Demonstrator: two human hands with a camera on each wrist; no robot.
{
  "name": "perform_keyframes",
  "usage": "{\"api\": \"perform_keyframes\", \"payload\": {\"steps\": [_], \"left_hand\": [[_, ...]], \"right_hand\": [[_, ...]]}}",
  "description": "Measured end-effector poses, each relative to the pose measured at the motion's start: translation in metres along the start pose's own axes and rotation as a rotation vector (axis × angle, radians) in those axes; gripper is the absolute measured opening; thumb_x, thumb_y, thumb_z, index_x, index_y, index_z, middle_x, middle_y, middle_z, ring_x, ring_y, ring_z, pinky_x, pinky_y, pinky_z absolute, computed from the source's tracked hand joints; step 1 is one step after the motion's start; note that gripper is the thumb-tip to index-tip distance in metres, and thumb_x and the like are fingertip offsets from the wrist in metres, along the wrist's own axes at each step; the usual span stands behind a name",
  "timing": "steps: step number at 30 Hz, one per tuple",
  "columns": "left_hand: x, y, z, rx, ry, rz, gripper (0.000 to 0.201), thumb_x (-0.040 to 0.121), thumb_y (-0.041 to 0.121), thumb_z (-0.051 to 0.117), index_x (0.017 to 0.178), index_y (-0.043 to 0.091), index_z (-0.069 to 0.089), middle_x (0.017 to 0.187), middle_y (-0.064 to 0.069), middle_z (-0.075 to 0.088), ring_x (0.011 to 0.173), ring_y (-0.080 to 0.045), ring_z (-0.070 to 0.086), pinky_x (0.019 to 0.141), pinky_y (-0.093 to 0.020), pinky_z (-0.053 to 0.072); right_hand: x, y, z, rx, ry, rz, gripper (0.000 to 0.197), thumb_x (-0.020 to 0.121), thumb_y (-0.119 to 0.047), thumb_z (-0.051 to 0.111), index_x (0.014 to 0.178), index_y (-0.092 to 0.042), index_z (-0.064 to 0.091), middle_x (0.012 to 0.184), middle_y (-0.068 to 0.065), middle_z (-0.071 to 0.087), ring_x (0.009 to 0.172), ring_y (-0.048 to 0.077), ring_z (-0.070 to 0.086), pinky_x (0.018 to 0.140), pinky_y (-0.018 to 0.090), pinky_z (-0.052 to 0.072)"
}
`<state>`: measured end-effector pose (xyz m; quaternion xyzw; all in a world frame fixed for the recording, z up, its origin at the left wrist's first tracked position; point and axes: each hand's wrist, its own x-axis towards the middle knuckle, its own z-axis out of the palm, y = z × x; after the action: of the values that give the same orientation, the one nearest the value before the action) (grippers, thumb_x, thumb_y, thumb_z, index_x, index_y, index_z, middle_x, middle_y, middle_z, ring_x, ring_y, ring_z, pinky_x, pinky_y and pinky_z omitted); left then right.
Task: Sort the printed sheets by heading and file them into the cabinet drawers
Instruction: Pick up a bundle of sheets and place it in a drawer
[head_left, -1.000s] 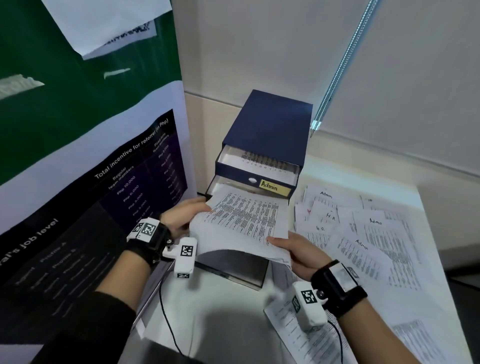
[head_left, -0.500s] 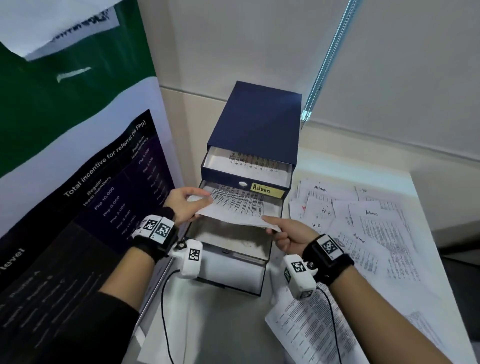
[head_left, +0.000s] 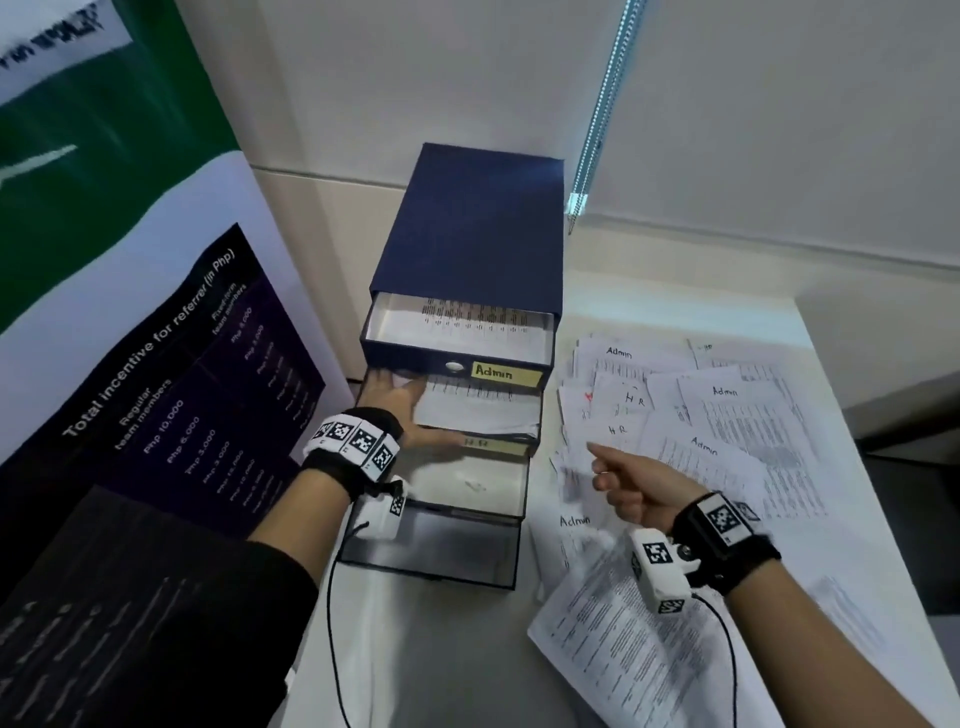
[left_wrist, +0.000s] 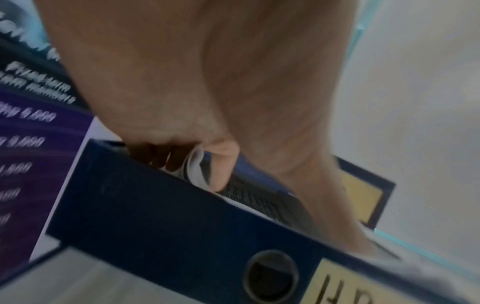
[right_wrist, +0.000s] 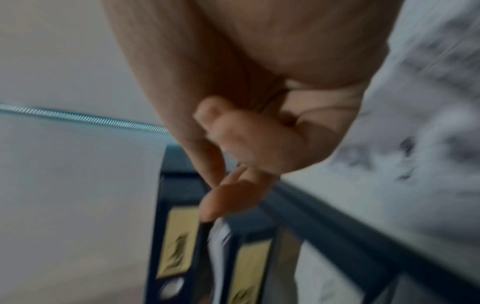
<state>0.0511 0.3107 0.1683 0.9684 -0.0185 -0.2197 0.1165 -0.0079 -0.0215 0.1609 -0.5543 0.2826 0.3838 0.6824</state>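
Observation:
The blue cabinet (head_left: 472, 234) stands at the back of the table with its drawers pulled out. The top drawer, labelled Admin (head_left: 506, 372), holds printed sheets. My left hand (head_left: 400, 387) reaches into the HR drawer (head_left: 478, 442) below it. In the left wrist view my thumb (left_wrist: 223, 164) and fingers pinch the left edge of a printed sheet (left_wrist: 196, 162); that sheet (head_left: 478, 410) lies in this drawer. To the right of the cabinet my right hand (head_left: 602, 462) hovers over the loose sheets (head_left: 727, 415), fingers loosely curled and holding nothing.
Two lower drawers (head_left: 467, 483) also stand open in front of the cabinet, with no sheets showing in them. More printed pages (head_left: 613, 649) lie at the front right. A large poster (head_left: 156, 389) walls off the left side. The table's right edge (head_left: 883, 493) is near the pile.
Both hands lowered the sheet into the HR drawer. My right hand then let go and drew back to the right over the pile, while my left hand followed the sheet into the drawer.

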Motion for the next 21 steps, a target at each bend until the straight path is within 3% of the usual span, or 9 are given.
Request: {"api": "perform_keyframes", "payload": {"steps": [2,5,8,10,12,14,16,18,21], "left_hand": [[0.002,0.002,0.002,0.182,0.005,0.024,0.110,0.056,0.095,0.046,0.148,0.037,0.035,0.153,-0.022,0.025,0.141,-0.041,0.020,0.118,-0.051,0.017],[0.004,0.010,0.010,0.340,-0.068,0.044,0.092,0.069,0.091,0.030,0.146,0.042,0.035,0.161,-0.018,0.010,0.148,-0.040,0.009,0.120,-0.055,0.006],[-0.003,0.017,0.019,0.366,-0.086,0.062,0.087,0.075,0.088,0.020,0.143,0.039,0.041,0.163,-0.013,0.004,0.149,-0.035,0.007,0.121,-0.054,0.007],[-0.012,0.027,0.022,0.387,-0.026,0.044,0.084,0.077,0.088,0.023,0.137,0.036,0.048,0.161,-0.013,0.016,0.146,-0.035,0.018,0.118,-0.054,0.014],[-0.028,0.048,0.022,0.430,0.074,0.035,0.068,0.084,0.077,0.035,0.128,0.031,0.056,0.149,-0.014,0.040,0.136,-0.034,0.036,0.114,-0.051,0.027],[-0.048,0.082,0.027,0.400,0.194,0.058,0.050,0.091,0.059,0.044,0.125,0.026,0.060,0.132,-0.010,0.054,0.122,-0.031,0.047,0.105,-0.044,0.034],[-0.063,0.125,0.040,0.277,0.259,0.159,0.036,0.094,0.046,0.047,0.119,0.026,0.064,0.121,-0.007,0.057,0.114,-0.028,0.051,0.099,-0.041,0.036],[-0.068,0.168,0.064,0.181,0.197,0.276,0.028,0.095,0.040,0.047,0.112,0.028,0.065,0.115,-0.004,0.056,0.110,-0.025,0.053,0.097,-0.040,0.037],[-0.052,0.214,0.113,0.029,-0.095,0.253,0.027,0.095,0.033,0.050,0.116,0.025,0.065,0.120,-0.005,0.059,0.111,-0.026,0.057,0.097,-0.037,0.045]], "right_hand": [[-0.003,0.020,-0.029,0.107,0.053,-0.003,0.025,0.086,-0.033,0.061,0.071,-0.015,0.051,0.050,-0.002,0.053,0.026,0.004,0.028,0.027,0.011,0.021],[-0.013,0.048,-0.061,0.201,0.113,0.006,0.024,0.087,-0.030,0.060,0.071,-0.014,0.050,0.049,-0.001,0.053,0.026,0.005,0.031,0.027,0.011,0.022],[-0.024,0.072,-0.090,0.068,0.272,-0.002,0.023,0.093,-0.028,0.060,0.079,-0.011,0.058,0.058,0.002,0.060,0.032,0.009,0.035,0.031,0.015,0.027],[-0.026,0.090,-0.111,-0.171,0.440,-0.040,0.022,0.094,-0.027,0.060,0.085,-0.006,0.064,0.069,0.008,0.067,0.042,0.015,0.046,0.040,0.022,0.038],[-0.028,0.105,-0.131,-0.464,0.666,-0.061,0.022,0.092,-0.028,0.063,0.090,-0.007,0.066,0.086,0.013,0.072,0.061,0.024,0.061,0.060,0.036,0.056],[-0.027,0.118,-0.154,-0.681,0.823,-0.021,0.029,0.087,-0.033,0.067,0.105,-0.010,0.064,0.105,0.014,0.069,0.087,0.031,0.066,0.081,0.039,0.056],[-0.012,0.135,-0.183,-0.743,0.840,0.109,0.063,0.075,-0.050,0.076,0.119,-0.009,0.056,0.117,0.022,0.060,0.102,0.034,0.061,0.089,0.039,0.051],[0.013,0.156,-0.214,-0.759,0.810,0.258,0.094,0.046,-0.077,0.077,0.106,-0.010,0.049,0.106,0.026,0.050,0.090,0.033,0.058,0.088,0.046,0.054],[0.009,0.161,-0.208,-0.729,0.853,0.262,0.090,0.057,-0.059,0.085,0.117,-0.007,0.043,0.123,0.031,0.044,0.098,0.038,0.059,0.082,0.042,0.054]]}}
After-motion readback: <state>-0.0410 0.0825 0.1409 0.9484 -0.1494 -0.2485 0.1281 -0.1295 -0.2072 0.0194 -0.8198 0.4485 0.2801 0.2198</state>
